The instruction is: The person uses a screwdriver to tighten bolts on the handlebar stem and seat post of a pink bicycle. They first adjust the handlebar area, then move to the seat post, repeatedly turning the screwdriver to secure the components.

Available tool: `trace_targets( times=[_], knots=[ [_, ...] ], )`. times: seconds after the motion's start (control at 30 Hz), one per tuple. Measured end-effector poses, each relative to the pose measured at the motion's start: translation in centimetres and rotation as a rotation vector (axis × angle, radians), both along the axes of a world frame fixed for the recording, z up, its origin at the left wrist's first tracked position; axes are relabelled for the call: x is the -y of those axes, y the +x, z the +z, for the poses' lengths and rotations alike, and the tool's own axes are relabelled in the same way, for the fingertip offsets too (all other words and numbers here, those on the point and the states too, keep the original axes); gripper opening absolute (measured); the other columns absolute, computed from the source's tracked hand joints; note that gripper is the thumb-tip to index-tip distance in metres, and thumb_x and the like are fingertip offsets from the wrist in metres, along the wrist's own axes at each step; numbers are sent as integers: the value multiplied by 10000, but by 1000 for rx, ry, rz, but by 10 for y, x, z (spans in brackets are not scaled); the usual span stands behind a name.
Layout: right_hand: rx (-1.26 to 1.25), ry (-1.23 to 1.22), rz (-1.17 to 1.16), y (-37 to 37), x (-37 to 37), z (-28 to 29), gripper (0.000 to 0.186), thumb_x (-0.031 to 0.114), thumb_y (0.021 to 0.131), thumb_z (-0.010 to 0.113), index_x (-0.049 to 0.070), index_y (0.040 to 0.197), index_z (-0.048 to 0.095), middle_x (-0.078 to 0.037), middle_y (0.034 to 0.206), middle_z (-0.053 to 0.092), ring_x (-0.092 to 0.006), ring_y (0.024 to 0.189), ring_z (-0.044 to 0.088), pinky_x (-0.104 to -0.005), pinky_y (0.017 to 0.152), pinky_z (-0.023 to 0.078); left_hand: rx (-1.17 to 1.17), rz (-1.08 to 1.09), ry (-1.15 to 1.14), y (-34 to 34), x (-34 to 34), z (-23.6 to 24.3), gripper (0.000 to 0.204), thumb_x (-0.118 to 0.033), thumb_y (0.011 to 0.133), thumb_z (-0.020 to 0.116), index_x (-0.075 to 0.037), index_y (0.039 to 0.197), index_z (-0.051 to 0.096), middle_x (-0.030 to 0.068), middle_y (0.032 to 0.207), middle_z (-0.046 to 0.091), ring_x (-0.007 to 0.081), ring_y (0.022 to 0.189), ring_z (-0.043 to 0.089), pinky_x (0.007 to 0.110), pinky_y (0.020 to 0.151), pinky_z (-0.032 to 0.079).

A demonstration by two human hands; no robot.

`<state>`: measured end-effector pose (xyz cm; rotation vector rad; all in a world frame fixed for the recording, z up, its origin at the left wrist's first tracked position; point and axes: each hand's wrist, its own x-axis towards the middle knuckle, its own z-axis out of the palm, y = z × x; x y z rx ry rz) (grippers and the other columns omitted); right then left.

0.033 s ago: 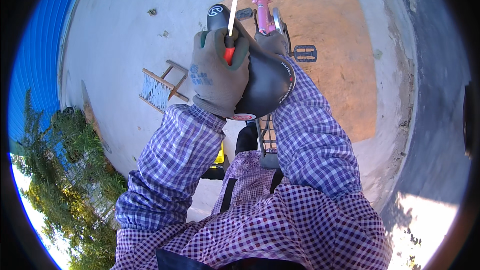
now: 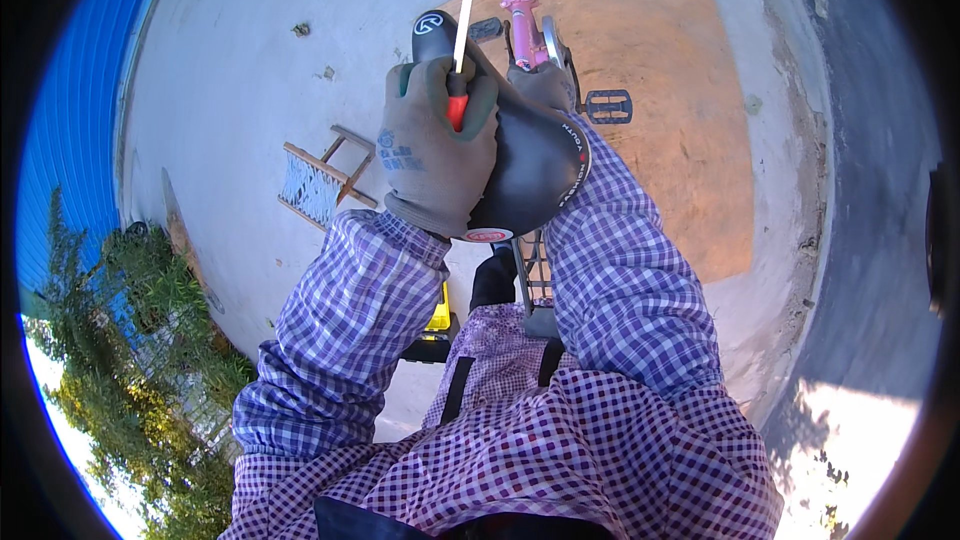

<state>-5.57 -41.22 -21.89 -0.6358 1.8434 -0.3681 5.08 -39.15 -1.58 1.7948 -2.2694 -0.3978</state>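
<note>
In my left hand [image 2: 437, 145], gloved in grey, is a screwdriver [image 2: 457, 100] with a red and black handle. Its long pale shaft points away from me. The same hand rests on the black bicycle saddle [image 2: 530, 160]. Past the saddle's right side, my right hand [image 2: 545, 87], gloved too, is curled at the lower end of the pink frame [image 2: 522, 15]. The saddle hides part of its fingers, and I cannot make out what they grip. A crank [image 2: 553, 42] and a black pedal [image 2: 609, 107] sit just right of that hand.
A small wooden folding stool [image 2: 312, 185] stands on the concrete at left. Below the saddle shows a black rear rack [image 2: 537, 275]. Something yellow and black [image 2: 438, 315] lies near my left forearm. Brown sheeting [image 2: 670, 140] covers ground at right; plants [image 2: 150, 300] grow at lower left.
</note>
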Motion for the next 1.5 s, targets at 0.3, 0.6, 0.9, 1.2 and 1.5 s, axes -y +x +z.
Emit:
trace_targets(
  times=[0.3,0.6,0.9,1.2,1.5],
  knots=[
    [-99,-25,-68,-22,11,0,481,378,881,668,2,1177,714,-240,1130,741,-391,1054,725,-493,928,548,-877,310,510,-18,34,35,309,-207,957,744,6,1163,656,67,909,665,148,756,663,306,662,547],
    [-146,-23,-114,3,41,7,454,384,899,674,26,1173,723,-237,1123,742,-389,1045,728,-493,919,551,-1250,-39,307,-99,119,71,341,-279,977,724,6,1154,667,59,905,655,155,752,664,310,646,569],
    [-124,-96,-88,12,53,23,425,416,933,667,58,1154,727,-217,1077,755,-374,1010,740,-506,897,553,-1179,-103,510,-164,180,4,220,-222,955,725,-19,1013,663,31,780,623,135,576,614,288,523,506],
    [-30,-35,-51,11,57,30,487,439,934,670,96,1281,680,-176,1152,751,-327,1086,730,-494,938,546,-1114,17,672,-169,182,-9,184,-205,965,719,-28,1000,681,8,761,617,116,567,604,275,509,489],
    [40,81,9,1,61,27,555,431,906,698,122,1365,659,-165,1251,727,-325,1169,698,-482,1001,523,-1263,226,839,-179,162,0,204,-213,949,755,-44,1034,677,20,811,635,129,615,627,281,553,538]
  ],
)
